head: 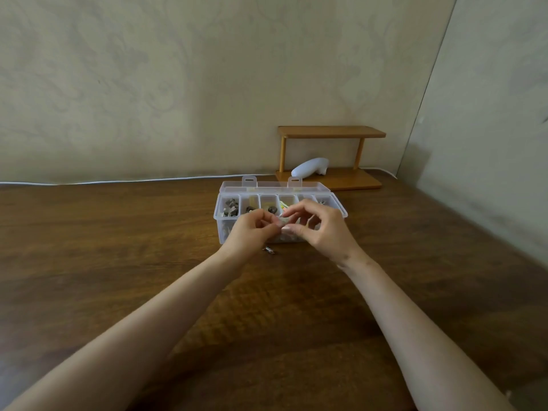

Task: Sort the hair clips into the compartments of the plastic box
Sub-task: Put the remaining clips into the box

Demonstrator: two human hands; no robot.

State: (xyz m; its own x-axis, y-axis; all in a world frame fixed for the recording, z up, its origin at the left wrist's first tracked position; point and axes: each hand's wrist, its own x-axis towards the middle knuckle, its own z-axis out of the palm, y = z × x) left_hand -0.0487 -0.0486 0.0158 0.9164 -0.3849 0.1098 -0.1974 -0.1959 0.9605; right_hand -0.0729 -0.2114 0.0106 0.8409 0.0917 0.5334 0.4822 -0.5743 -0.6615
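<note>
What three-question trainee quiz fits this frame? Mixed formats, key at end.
1. True or false: the lid of the plastic box is shut.
2. The loose metal clip on the table lies: A) just by the left hand; B) on the lid; C) inside a compartment.
3. Short answer: what holds the white object behind the box?
Key: 1 false, the lid is open; 2 A; 3 the wooden shelf.
</note>
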